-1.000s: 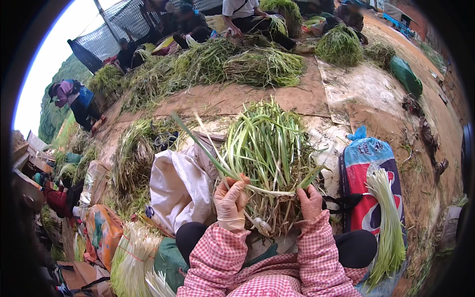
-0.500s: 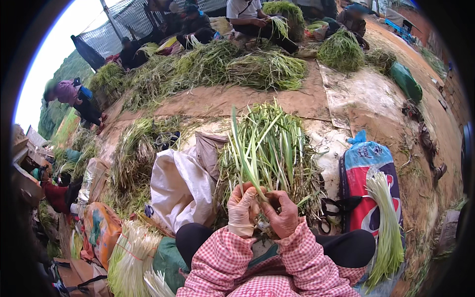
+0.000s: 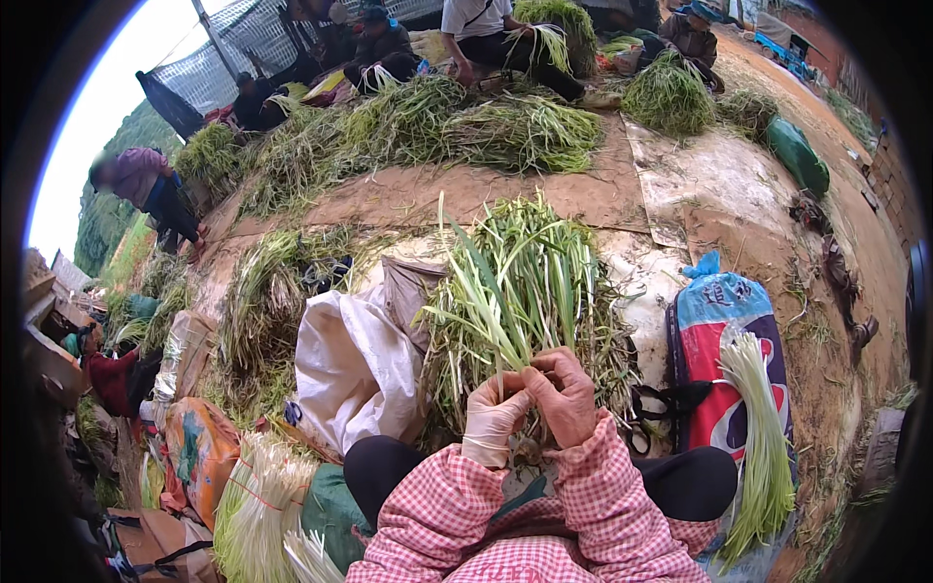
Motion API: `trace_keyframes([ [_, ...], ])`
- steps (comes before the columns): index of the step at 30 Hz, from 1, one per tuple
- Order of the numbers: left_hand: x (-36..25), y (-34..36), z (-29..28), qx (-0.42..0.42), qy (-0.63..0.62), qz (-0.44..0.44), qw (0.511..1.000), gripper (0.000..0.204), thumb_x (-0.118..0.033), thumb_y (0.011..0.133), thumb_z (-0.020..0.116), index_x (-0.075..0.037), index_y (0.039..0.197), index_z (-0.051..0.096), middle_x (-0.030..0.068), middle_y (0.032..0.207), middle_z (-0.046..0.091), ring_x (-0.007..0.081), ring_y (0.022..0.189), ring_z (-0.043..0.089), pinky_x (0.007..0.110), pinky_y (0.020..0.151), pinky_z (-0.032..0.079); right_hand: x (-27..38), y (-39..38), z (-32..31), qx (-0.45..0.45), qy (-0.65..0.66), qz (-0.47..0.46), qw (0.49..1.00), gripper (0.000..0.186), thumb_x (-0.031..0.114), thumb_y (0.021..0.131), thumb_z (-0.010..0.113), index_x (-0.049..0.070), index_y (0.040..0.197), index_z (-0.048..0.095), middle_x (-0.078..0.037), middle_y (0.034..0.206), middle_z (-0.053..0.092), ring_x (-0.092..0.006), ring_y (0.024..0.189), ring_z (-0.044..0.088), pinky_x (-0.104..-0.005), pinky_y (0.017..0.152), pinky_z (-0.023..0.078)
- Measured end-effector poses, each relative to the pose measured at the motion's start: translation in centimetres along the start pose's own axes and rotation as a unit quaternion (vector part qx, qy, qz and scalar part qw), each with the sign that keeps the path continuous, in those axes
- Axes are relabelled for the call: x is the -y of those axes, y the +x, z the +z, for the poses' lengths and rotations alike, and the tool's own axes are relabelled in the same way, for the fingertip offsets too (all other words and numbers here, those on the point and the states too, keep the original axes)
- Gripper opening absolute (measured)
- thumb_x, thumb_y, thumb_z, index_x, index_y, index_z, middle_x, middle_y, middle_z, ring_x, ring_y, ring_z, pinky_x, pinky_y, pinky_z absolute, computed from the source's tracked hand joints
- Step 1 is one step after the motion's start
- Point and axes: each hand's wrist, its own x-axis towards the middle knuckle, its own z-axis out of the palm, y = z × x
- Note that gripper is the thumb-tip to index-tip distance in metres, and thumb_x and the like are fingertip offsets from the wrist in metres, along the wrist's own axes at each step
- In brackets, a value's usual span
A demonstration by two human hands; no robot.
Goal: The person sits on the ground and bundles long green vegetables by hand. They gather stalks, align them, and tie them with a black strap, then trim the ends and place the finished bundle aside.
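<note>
In front of my body, both hands meet over the near end of a heap of long green leafy stalks [image 3: 559, 262]. My left hand [image 3: 496, 413], in a thin pale glove, pinches the lower part of a few leafy stalks [image 3: 494, 321] whose leaves fan up and to the left. Close against it, my right hand [image 3: 566, 394] is curled with thumb and index finger on the same stalks. Below the hands, small pale bulb-like ends [image 3: 528, 449] show in part. Exactly where each finger grips is partly hidden.
A white sack [image 3: 355, 369] lies left of the heap. To the right, a trimmed pale-green bundle [image 3: 758, 447] rests on a red and blue bag [image 3: 724, 321]. Tied pale bundles [image 3: 258, 505] stand at lower left. Several people sit behind more heaps [image 3: 525, 134] at the back.
My hands have shifted slightly up and right, and my right fingers have closed in over the stalks. The leaves now spread further left. A person in white at the back has lowered an arm.
</note>
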Motion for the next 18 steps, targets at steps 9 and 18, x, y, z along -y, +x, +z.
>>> trace_keyframes([
  [9, -2.7, 1.2, -1.3, -0.014, -0.115, 0.108, 0.987, 0.012, -0.006, 0.081, 0.064, -0.001, 0.092, 0.064, 0.0069, 0.079, 0.065, 0.0021, 0.038, 0.036, 0.016, 0.034, 0.023, -3.7, -0.3, -4.2, -0.149, 0.024, 0.11, 0.982, 0.014, 0.012, 0.086, 0.059, 0.0, 0.08, 0.055, 0.002, 0.069, 0.051, -0.0052, 0.062, 0.042, -0.0217, 0.055, 0.036],
  [18, -4.7, 0.8, -2.3, 0.042, -0.085, 0.136, 0.986, 0.018, -0.013, 0.085, 0.061, -0.002, 0.1, 0.061, 0.0072, 0.08, 0.064, 0.0027, 0.039, 0.036, 0.016, 0.034, 0.023, 1.9, 0.5, -3.8, -0.109, -0.238, -0.206, 0.943, 0.042, 0.034, 0.086, 0.057, 0.002, 0.113, 0.05, -0.015, 0.098, 0.056, -0.0249, 0.089, 0.054, -0.0396, 0.081, 0.045],
])
